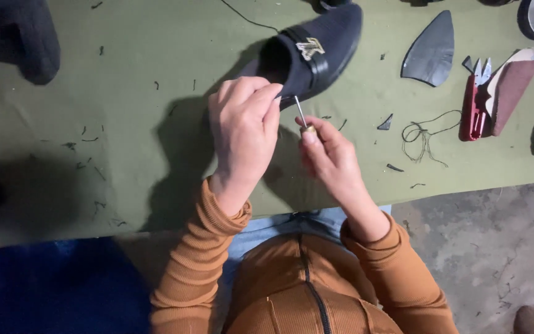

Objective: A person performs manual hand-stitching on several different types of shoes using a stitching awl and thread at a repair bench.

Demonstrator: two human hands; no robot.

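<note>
1 head camera, looking steeply down, close over green worktable (125, 154) and lap.

An olive cloth-covered table (125, 154) carries a dark loafer (316, 52) at its far edge, with red thread snips (474, 102), a sole piece (431, 52) and loose thread (424, 133) toward the right.

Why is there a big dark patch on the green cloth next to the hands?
Head view: it is a shadow the left hand and arm cast on the cloth; light comes from the right. The shoe looks sharp, no glare.
</note>
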